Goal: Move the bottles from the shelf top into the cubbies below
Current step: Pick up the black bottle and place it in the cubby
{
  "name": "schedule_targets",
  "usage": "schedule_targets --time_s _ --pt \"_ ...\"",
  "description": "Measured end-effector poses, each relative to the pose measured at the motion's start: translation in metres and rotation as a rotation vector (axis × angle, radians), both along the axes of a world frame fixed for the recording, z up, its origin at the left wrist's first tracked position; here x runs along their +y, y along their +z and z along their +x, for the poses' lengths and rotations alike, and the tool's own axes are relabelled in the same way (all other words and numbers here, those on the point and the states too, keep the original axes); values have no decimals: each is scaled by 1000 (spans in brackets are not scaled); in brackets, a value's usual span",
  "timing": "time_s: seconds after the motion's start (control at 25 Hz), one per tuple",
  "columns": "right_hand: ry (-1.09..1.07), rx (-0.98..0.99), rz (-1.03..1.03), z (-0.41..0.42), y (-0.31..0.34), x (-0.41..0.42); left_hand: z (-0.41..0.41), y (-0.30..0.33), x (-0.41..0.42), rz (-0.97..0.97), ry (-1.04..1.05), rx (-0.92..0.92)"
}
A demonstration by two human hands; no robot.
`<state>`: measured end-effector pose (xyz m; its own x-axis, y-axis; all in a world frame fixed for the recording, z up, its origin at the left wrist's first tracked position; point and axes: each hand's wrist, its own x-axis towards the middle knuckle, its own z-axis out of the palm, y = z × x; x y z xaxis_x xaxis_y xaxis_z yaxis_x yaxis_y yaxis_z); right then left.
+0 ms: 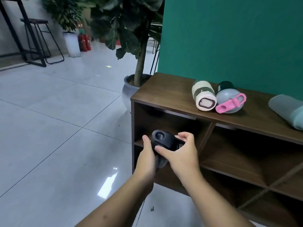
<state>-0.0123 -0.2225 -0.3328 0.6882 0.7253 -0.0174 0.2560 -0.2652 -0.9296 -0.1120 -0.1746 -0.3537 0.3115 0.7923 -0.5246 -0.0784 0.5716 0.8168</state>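
A black bottle [161, 139] is held by both hands in front of the upper left cubby [165, 122] of the dark wooden shelf [164, 94]. My left hand [146, 158] wraps its body from the left. My right hand [181, 154] grips its lid end from the right. On the shelf top lie a cream bottle [203, 94] and a clear bottle with a pink strap [229, 100], side by side, plus a grey-green bottle [288, 108] at the right edge.
A potted tree in a grey pot [129, 89] stands just left of the shelf. A green wall [229, 38] backs the shelf. Tiled floor spreads to the left, with bar stools [41, 40] and red fire extinguishers [84, 42] far off.
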Motion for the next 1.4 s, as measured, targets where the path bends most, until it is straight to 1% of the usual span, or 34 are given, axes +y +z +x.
schedule_targets --time_s 0.2,0.28,0.36,0.48,0.64,0.76,0.84,0.92,0.96,1.0,1.04,1.08,1.16,1.24,1.4 --pt "-26 -53 43 36 -43 94 67 -100 102 75 101 -20" --pt "-5 -100 71 46 -59 122 77 -116 130 118 130 -54" --pt "8 -163 83 51 -71 141 72 -107 139 155 120 -97" --pt "19 -207 48 53 -83 157 67 -98 142 183 95 -98" --pt "68 -287 -25 55 -97 159 66 -107 146 127 62 -112" --pt "118 -371 -59 55 -105 157 67 -111 148 125 34 -147" --pt "119 -484 -95 54 -107 158 70 -117 153 151 35 -139" --pt "48 -699 -196 49 -108 161 79 -138 162 172 74 -100" --pt "14 -770 -221 44 -107 163 85 -154 166 156 108 -95" --pt "-6 -799 -213 40 -108 165 89 -166 169 122 142 -88" --pt "-16 -803 -189 36 -108 167 91 -171 169 89 159 -89" --pt "-18 -796 -165 33 -110 168 89 -163 164 68 163 -95" --pt "20 -769 -160 31 -111 170 85 -146 158 11 183 -168" --pt "82 -760 -204 36 -107 172 82 -132 155 -48 193 -211" --pt "193 -794 -353 54 -98 177 84 -116 157 -69 235 -192"
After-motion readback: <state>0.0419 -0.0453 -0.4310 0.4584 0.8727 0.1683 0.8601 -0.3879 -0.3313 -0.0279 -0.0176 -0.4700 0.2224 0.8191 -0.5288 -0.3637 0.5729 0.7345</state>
